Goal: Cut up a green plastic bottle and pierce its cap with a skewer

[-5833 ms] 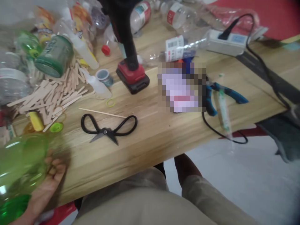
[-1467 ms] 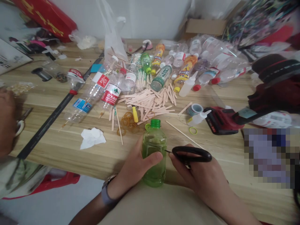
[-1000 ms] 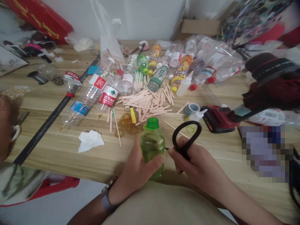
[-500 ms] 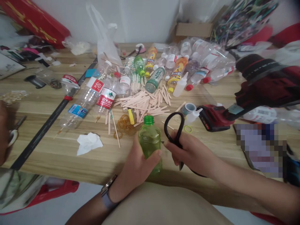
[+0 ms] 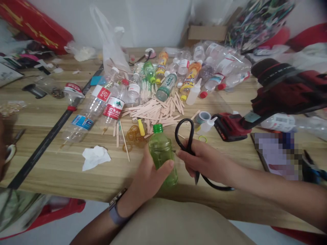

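Wrapped around a green plastic bottle [image 5: 160, 146] is my left hand [image 5: 145, 175], with the thumb lying across its front. The bottle is uncapped and leans slightly left at the neck. In my right hand [image 5: 201, 158] are black-handled scissors [image 5: 184, 134], gripped near the middle with the blades spread apart. One blade tip points at the bottle's right side; I cannot tell whether it touches. The other blade points down below my fingers. Ahead of the bottle lie a yellow-handled tool [image 5: 141, 127] and tan rubber bands [image 5: 134, 134].
Wooden sticks [image 5: 158, 110] spread across the table's middle, with plastic bottles [image 5: 224, 61] behind. A red-and-black power tool [image 5: 276, 98] stands at right. A dark bar [image 5: 51, 146] and crumpled tissue [image 5: 95, 157] lie left. Another person's hand [image 5: 2, 143] shows at the left edge.
The view has shifted slightly, moving the scene left. The bottle tilts a little more, its neck leftward. The scissors' lower handle loop shows more below my right wrist.
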The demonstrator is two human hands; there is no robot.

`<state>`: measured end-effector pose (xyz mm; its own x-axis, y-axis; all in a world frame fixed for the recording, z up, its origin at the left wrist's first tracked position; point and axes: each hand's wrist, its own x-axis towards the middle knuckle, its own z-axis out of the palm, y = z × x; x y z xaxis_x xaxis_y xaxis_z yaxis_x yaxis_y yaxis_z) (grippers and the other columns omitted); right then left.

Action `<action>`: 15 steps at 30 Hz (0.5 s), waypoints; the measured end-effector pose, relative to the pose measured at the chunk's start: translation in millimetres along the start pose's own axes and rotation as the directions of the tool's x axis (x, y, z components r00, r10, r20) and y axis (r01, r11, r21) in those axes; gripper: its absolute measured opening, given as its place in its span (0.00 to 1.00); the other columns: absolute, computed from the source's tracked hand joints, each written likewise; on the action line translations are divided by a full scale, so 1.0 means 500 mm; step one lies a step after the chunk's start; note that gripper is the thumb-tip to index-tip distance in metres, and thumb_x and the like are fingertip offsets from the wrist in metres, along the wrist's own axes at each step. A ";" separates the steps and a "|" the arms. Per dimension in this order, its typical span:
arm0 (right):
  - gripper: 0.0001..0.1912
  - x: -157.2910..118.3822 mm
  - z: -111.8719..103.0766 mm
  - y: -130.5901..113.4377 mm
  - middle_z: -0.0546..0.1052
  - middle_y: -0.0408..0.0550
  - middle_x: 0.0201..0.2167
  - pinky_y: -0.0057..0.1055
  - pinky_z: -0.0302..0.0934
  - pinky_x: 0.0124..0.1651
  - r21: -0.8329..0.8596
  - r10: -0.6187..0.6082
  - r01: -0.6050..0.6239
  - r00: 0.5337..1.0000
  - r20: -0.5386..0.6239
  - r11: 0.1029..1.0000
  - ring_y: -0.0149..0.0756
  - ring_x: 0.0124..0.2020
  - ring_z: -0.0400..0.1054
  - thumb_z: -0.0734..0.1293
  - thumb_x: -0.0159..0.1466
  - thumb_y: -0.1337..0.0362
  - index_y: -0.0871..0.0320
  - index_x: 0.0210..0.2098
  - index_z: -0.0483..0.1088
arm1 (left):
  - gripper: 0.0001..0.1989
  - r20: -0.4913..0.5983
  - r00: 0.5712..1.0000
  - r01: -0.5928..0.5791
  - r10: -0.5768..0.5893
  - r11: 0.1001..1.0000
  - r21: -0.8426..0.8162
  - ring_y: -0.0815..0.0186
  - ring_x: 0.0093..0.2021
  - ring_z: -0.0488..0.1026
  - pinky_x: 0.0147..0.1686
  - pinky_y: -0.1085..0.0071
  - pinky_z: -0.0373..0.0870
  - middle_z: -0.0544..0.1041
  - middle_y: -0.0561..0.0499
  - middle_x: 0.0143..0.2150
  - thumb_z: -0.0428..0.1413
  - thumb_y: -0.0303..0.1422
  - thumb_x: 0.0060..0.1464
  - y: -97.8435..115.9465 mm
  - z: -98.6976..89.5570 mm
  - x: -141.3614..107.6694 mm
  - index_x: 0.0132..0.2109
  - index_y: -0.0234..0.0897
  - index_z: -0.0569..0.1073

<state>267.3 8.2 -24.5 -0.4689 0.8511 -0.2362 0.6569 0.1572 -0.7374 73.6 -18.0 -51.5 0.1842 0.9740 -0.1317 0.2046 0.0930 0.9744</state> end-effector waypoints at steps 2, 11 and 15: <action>0.12 -0.001 -0.006 0.005 0.70 0.44 0.18 0.30 0.52 0.23 -0.259 -0.190 0.145 0.969 -0.157 0.955 0.34 0.19 0.64 0.54 0.70 0.61 0.55 0.30 0.59 | 0.24 0.021 0.999 0.036 -0.035 0.999 -0.020 0.49 0.61 0.70 0.61 0.51 0.66 0.75 0.42 0.57 0.59 0.42 0.56 0.003 -0.003 0.000 0.57 0.41 0.62; 0.19 0.006 -0.007 0.001 0.69 0.43 0.16 0.28 0.55 0.23 -0.091 -0.061 0.060 0.998 -0.013 0.994 0.33 0.17 0.63 0.52 0.72 0.60 0.54 0.25 0.57 | 0.27 0.021 0.998 0.056 -0.057 0.998 0.029 0.50 0.60 0.72 0.59 0.50 0.68 0.76 0.42 0.57 0.58 0.41 0.56 -0.002 0.000 0.003 0.59 0.41 0.60; 0.16 0.003 -0.011 -0.003 0.69 0.44 0.17 0.30 0.53 0.23 -0.127 -0.084 0.078 0.996 -0.043 0.989 0.35 0.18 0.64 0.54 0.72 0.59 0.54 0.27 0.57 | 0.24 0.011 0.999 0.052 -0.052 0.999 0.001 0.50 0.56 0.74 0.56 0.50 0.71 0.77 0.43 0.54 0.58 0.41 0.55 0.005 0.000 0.002 0.56 0.42 0.62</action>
<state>269.1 12.1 -20.2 -0.4966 0.8557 -0.1457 0.6879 0.2856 -0.6672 74.0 -16.8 -49.3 0.1838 0.9655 -0.1845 0.2147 0.1437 0.9660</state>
